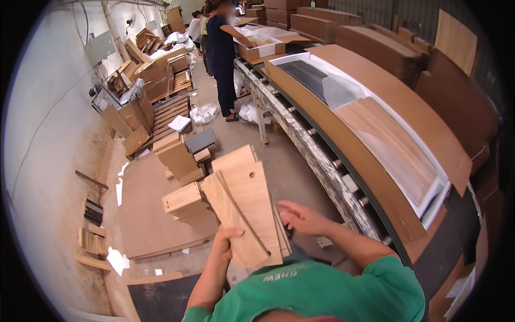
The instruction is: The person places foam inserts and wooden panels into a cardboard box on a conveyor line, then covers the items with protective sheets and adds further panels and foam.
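My left hand (pixel 227 239) grips a stack of light wooden boards (pixel 259 201) in front of my chest, its thumb across the top board's face. That top board has a long dark groove, and the board beneath shows a round hole near its far end. The boards are fanned slightly out of line. Just right of their edge is my right hand (pixel 303 219), its fingers partly stretched and apart. Whether its fingertips touch the boards I cannot tell. Beyond the stack, more wooden pieces (pixel 186 201) lie piled on a brown sheet.
To the right runs a roller conveyor (pixel 300 124) bearing a long open carton (pixel 351 137) with wood-grain and dark panels and white foam. A person in dark clothes (pixel 221 53) works at another carton farther along. Pallets (pixel 170 115) and scrap line the left wall.
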A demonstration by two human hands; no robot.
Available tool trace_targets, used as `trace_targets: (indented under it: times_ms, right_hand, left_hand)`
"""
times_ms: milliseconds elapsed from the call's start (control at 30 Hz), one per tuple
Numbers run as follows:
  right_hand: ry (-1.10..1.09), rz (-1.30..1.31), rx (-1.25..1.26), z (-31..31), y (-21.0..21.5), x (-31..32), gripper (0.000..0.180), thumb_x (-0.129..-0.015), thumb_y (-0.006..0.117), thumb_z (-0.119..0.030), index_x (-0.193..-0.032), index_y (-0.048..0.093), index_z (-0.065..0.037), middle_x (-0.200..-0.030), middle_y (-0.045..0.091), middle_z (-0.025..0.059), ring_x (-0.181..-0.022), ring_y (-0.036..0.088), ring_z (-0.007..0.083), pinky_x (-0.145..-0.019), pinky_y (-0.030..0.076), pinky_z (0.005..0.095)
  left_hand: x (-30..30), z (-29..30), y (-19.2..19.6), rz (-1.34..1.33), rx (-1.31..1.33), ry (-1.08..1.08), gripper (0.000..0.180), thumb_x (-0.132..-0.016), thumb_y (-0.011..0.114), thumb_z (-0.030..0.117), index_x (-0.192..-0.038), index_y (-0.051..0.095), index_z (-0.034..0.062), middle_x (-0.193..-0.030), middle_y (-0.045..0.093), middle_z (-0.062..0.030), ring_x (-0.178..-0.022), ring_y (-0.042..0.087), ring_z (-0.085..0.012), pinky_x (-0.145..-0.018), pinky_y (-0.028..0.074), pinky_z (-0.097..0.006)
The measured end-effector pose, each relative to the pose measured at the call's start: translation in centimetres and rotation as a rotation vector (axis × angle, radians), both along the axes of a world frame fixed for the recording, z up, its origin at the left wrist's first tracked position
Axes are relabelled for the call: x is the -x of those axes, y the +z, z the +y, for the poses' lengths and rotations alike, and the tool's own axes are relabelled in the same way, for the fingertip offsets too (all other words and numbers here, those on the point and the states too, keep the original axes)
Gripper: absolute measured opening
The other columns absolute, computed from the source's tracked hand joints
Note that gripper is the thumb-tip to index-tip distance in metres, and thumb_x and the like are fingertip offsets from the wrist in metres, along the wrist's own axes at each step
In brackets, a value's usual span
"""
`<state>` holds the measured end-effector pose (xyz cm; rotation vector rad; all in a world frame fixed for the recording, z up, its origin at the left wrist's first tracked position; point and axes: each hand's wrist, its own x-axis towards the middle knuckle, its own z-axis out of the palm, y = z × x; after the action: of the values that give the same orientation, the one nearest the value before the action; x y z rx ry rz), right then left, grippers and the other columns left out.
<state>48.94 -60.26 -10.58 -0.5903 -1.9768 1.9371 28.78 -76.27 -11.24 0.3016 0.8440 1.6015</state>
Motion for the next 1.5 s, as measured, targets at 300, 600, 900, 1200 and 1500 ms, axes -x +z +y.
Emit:
trace_targets:
  times_ms: [300,600,900,1200,1500]
  right_hand:
    - [-0.274,0.232,-0.035,20.6,5.1,8.9,0.052,-0.094,0.052,-0.024,-0.133,0.034,0.005,-0.102,0.06,0.0132,-0.087,0.058,0.0122,-0.072,0.047,0.0241]
    - [-0.663,-0.039,0.093,39.9,9.8,11.5,0.044,-0.092,0.056,-0.026,-0.122,0.043,0.004,-0.096,0.061,0.0096,-0.08,0.058,0.0112,-0.065,0.047,0.0247]
    - [-1.151,-0.001,0.2,62.5,5.4,19.5,0.04,-0.089,0.059,-0.026,-0.11,0.051,0.007,-0.096,0.06,0.0126,-0.079,0.062,0.0182,-0.064,0.054,0.0302]
    - [-1.262,-0.131,0.267,76.1,-0.2,27.0,0.036,-0.09,0.057,-0.025,-0.111,0.053,0.005,-0.098,0.061,0.0119,-0.083,0.062,0.0212,-0.069,0.054,0.0337]
    - [-1.165,-0.32,0.421,78.7,0.7,25.9,0.043,-0.088,0.057,-0.026,-0.112,0.057,0.009,-0.111,0.06,0.0184,-0.103,0.057,0.0263,-0.085,0.044,0.0342]
  left_hand:
    - [10.4,27.4,8.3,0.161,0.062,-0.226,0.067,-0.063,0.067,0.006,-0.123,0.041,-0.0097,-0.109,0.059,-0.0195,-0.093,0.062,-0.0302,-0.081,0.053,-0.039]
    - [13.2,57.2,13.5,0.312,0.042,-0.77,0.055,-0.072,0.065,0.01,-0.121,0.045,-0.0053,-0.102,0.062,-0.0156,-0.087,0.065,-0.0243,-0.078,0.054,-0.036]
    - [17.7,88.8,9.3,0.478,-0.137,-1.119,0.061,-0.067,0.067,0.008,-0.122,0.043,-0.0045,-0.103,0.06,-0.0189,-0.088,0.064,-0.0264,-0.076,0.056,-0.035]
    - [23.5,103.2,3.6,0.612,-0.06,-1.164,0.06,-0.07,0.07,0.011,-0.123,0.044,-0.0024,-0.104,0.061,-0.0171,-0.089,0.063,-0.0234,-0.077,0.053,-0.033]
    - [23.5,104.0,3.6,1.263,-0.304,-0.992,0.05,-0.072,0.071,0.012,-0.116,0.051,-0.0028,-0.1,0.063,-0.0134,-0.087,0.062,-0.0192,-0.075,0.05,-0.03]
